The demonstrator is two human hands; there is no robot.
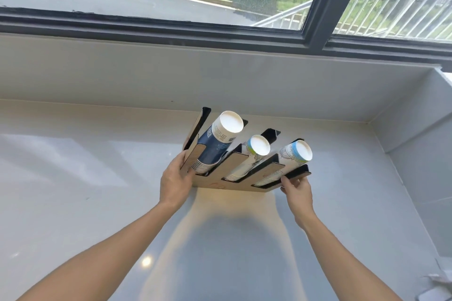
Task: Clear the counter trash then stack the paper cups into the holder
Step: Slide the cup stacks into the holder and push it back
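A wooden cup holder point(228, 186) with black slots stands on the white counter near the back wall. Three stacks of paper cups lie in its slots: a dark blue stack point(215, 144) on the left, a white and green stack point(249, 156) in the middle, a white and blue stack point(288, 159) on the right. My left hand point(175, 183) grips the holder's left front corner. At the holder's right front corner, my right hand point(297, 190) pinches the edge.
The counter point(73, 178) ends at a low back wall under a large window. A raised side wall point(415, 154) closes the right end. Some crumpled white material point(437, 286) lies at the bottom right corner.
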